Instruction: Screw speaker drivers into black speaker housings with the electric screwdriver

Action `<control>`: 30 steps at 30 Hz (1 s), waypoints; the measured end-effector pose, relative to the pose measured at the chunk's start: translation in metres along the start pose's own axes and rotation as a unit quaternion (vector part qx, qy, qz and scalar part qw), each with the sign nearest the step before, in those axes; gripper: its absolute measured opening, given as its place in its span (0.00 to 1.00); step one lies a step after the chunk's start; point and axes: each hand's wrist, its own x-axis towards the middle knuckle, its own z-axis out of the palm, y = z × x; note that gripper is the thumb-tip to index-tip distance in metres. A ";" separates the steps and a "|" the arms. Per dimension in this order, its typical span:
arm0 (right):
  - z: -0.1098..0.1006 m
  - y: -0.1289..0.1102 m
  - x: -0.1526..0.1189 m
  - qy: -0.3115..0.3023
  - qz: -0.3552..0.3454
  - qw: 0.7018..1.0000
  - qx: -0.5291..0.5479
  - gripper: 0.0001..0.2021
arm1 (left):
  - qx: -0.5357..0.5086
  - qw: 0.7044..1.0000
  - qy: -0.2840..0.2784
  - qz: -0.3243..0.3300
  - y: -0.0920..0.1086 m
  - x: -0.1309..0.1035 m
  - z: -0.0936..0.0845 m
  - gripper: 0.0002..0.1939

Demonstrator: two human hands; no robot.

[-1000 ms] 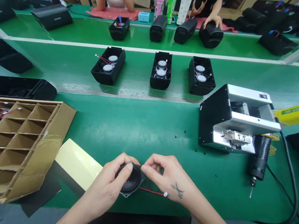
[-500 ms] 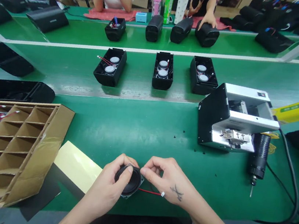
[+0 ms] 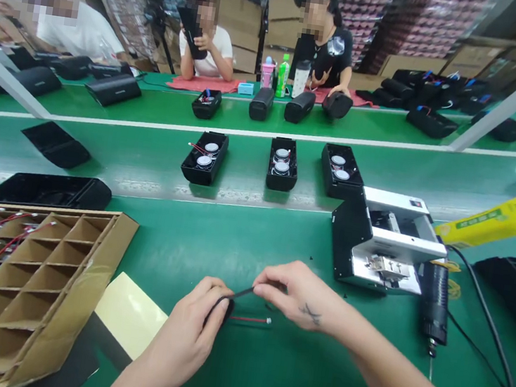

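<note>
My left hand [image 3: 195, 319] is closed around a small black speaker driver [image 3: 225, 312], tilted and mostly covered by my fingers and thumb. A red wire [image 3: 247, 319] with a white plug runs out from it to the right, low over the green bench. To the right, my right hand [image 3: 294, 293] pinches one end of a thin black strip [image 3: 243, 292]. The strip stretches taut to the driver's upper edge, near my left thumb. Left of my left hand lies a pale yellow sheet [image 3: 130, 315] with a black part along its lower side.
A cardboard divider box [image 3: 102, 274] with wired parts stands left. At right are a silver-black machine [image 3: 383, 240] and an electric screwdriver [image 3: 435, 302]. Several black housings, including one with two drivers [image 3: 204, 159], line the strip ahead. Co-workers [image 3: 210, 52] sit opposite.
My right hand has moved away from the driver, with the black strip now stretched between. The driver has tilted in my left hand. The view has lifted, showing more of the co-workers.
</note>
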 end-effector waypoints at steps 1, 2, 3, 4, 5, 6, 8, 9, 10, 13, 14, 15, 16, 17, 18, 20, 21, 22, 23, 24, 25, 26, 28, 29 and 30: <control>-0.007 -0.008 0.002 -0.004 -0.014 0.999 -0.030 0.11 | 0.006 1.000 0.013 0.002 -0.001 0.001 0.003 0.19; -0.012 -0.017 0.004 -0.009 -0.025 0.998 -0.058 0.10 | 0.005 1.000 0.025 0.000 -0.003 0.002 0.006 0.19; -0.015 -0.026 0.004 -0.012 -0.033 0.996 -0.084 0.10 | 0.004 0.999 0.034 -0.002 -0.005 0.002 0.008 0.19; -0.014 -0.035 0.003 -0.014 -0.036 0.994 -0.106 0.11 | 0.003 0.999 0.040 -0.005 -0.006 0.002 0.011 0.19; -0.010 -0.043 0.001 -0.015 -0.033 0.991 -0.125 0.12 | 0.000 0.999 0.044 -0.009 -0.008 0.002 0.012 0.19; -0.004 -0.050 -0.002 -0.015 -0.026 0.989 -0.144 0.12 | -0.004 0.999 0.047 -0.014 -0.009 0.001 0.013 0.19; 0.014 -0.057 -0.009 -0.001 0.003 0.985 -0.171 0.14 | -0.014 0.998 0.055 -0.028 -0.011 -0.001 0.012 0.20; 0.024 -0.058 -0.013 0.014 0.019 0.984 -0.175 0.15 | -0.020 0.997 0.058 -0.036 -0.012 -0.001 0.011 0.20; 0.034 -0.056 -0.017 0.033 0.034 0.984 -0.172 0.15 | -0.026 0.997 0.058 -0.045 -0.013 -0.002 0.009 0.20; 0.056 -0.044 -0.027 0.083 0.069 0.987 -0.122 0.15 | -0.044 0.996 0.044 -0.066 -0.013 -0.005 0.003 0.21; 0.060 -0.040 -0.029 0.090 0.078 0.988 -0.095 0.14 | -0.050 0.995 0.035 -0.073 -0.013 -0.007 0.000 0.22; 0.062 -0.036 -0.031 0.095 0.088 0.990 -0.063 0.13 | -0.056 0.995 0.025 -0.080 -0.013 -0.008 -0.002 0.22; 0.063 -0.032 -0.032 0.099 0.095 0.990 -0.024 0.12 | -0.062 0.994 0.014 -0.086 -0.013 -0.010 -0.004 0.23; 0.063 -0.029 -0.033 0.105 0.098 0.990 0.019 0.12 | -0.068 0.993 0.004 -0.093 -0.013 -0.012 -0.006 0.23; 0.062 -0.027 -0.034 0.113 0.097 0.987 0.060 0.12 | -0.077 0.992 -0.008 -0.103 -0.014 -0.014 -0.008 0.24; 0.060 -0.025 -0.034 0.127 0.090 0.980 0.124 0.12 | -0.101 0.986 -0.028 -0.128 -0.016 -0.018 -0.010 0.24; 0.059 -0.025 -0.034 0.132 0.086 0.977 0.145 0.12 | -0.117 0.982 -0.037 -0.143 -0.016 -0.020 -0.011 0.25; 0.058 -0.024 -0.033 0.135 0.083 0.974 0.161 0.12 | -0.134 0.977 -0.045 -0.158 -0.017 -0.021 -0.011 0.25; 0.058 -0.024 -0.032 0.135 0.083 0.972 0.172 0.12 | -0.152 0.972 -0.050 -0.170 -0.016 -0.022 -0.011 0.25; 0.058 -0.023 -0.031 0.133 0.083 0.971 0.180 0.12 | -0.171 0.967 -0.054 -0.179 -0.016 -0.023 -0.011 0.25; 0.058 -0.021 -0.031 0.128 0.084 0.970 0.187 0.12 | -0.192 0.962 -0.060 -0.186 -0.015 -0.024 -0.011 0.25; 0.058 -0.020 -0.030 0.123 0.086 0.970 0.193 0.12 | -0.213 0.956 -0.066 -0.190 -0.014 -0.025 -0.010 0.25; 0.058 -0.016 -0.030 0.107 0.095 0.968 0.204 0.12 | -0.248 0.946 -0.077 -0.196 -0.012 -0.028 -0.008 0.24; 0.058 -0.014 -0.031 0.098 0.101 0.967 0.210 0.13 | -0.257 0.942 -0.082 -0.198 -0.011 -0.029 -0.007 0.23; 0.057 -0.012 -0.031 0.089 0.106 0.966 0.217 0.13 | -0.263 0.940 -0.085 -0.200 -0.010 -0.030 -0.007 0.22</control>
